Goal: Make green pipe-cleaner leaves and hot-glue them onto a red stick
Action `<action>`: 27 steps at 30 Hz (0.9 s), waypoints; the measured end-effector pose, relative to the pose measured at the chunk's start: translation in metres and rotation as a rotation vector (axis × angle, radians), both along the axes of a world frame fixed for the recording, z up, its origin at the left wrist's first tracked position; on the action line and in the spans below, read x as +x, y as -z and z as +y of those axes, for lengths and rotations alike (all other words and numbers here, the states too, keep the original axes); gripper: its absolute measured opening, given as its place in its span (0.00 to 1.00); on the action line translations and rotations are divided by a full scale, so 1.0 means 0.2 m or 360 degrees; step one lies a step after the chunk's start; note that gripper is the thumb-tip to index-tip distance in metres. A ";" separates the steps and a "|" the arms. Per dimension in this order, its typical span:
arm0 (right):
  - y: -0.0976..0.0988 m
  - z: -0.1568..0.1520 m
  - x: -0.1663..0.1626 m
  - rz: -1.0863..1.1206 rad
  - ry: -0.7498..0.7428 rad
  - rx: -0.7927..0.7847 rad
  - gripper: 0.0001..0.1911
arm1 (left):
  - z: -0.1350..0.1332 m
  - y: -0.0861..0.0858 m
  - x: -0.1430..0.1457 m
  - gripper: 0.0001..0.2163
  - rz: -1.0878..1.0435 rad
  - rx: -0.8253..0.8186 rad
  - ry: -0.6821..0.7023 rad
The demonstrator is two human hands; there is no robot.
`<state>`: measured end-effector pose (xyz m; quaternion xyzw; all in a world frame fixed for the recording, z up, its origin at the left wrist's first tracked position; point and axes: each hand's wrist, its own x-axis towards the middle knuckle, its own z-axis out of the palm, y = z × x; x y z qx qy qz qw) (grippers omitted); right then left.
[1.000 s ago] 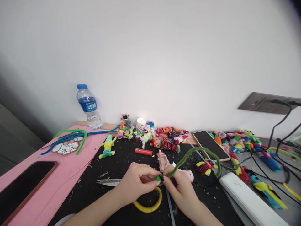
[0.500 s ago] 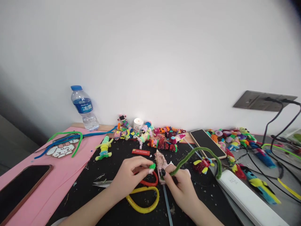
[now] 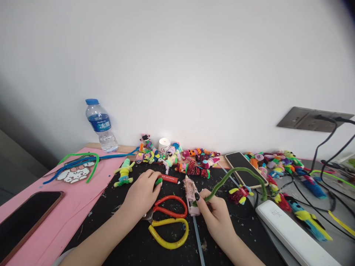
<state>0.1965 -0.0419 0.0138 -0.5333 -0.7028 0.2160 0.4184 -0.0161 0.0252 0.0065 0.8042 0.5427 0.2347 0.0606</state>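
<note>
The right hand (image 3: pixel 217 214) pinches a green pipe cleaner (image 3: pixel 238 173) beside the glue gun (image 3: pixel 190 196), which if hot could singe fluff or skin, while the left hand's (image 3: pixel 141 192) fingers nip a green scrap (image 3: pixel 158 181).

Bright, even, soft-shadowed light; edges bowed, corners darkened.

Bottle (image 3: pixel 100 125) stands centre-left; candle (image 3: pixel 164 144) right of it; scissors (image 3: pixel 169 218) lower centre; power strip (image 3: pixel 294 236) lower right; phone (image 3: pixel 24 218) lower left.
</note>
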 end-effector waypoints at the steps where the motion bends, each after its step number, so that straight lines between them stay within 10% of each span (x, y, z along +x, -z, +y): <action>1: 0.00 0.00 0.00 0.0018 -0.0006 -0.0013 0.15 | 0.00 0.00 0.00 0.12 0.0017 0.0055 -0.0015; 5: 0.00 0.00 0.00 0.0059 -0.0046 -0.0044 0.16 | -0.03 -0.04 0.02 0.12 -0.0064 0.0166 0.0044; 14: 0.03 -0.03 -0.04 0.0026 -0.0215 -0.0027 0.13 | -0.16 -0.11 0.10 0.09 -0.0130 0.0001 0.1057; 27: 0.05 -0.03 -0.07 0.0110 -0.0292 -0.0018 0.13 | -0.19 -0.07 0.15 0.10 -0.0032 0.0005 0.1131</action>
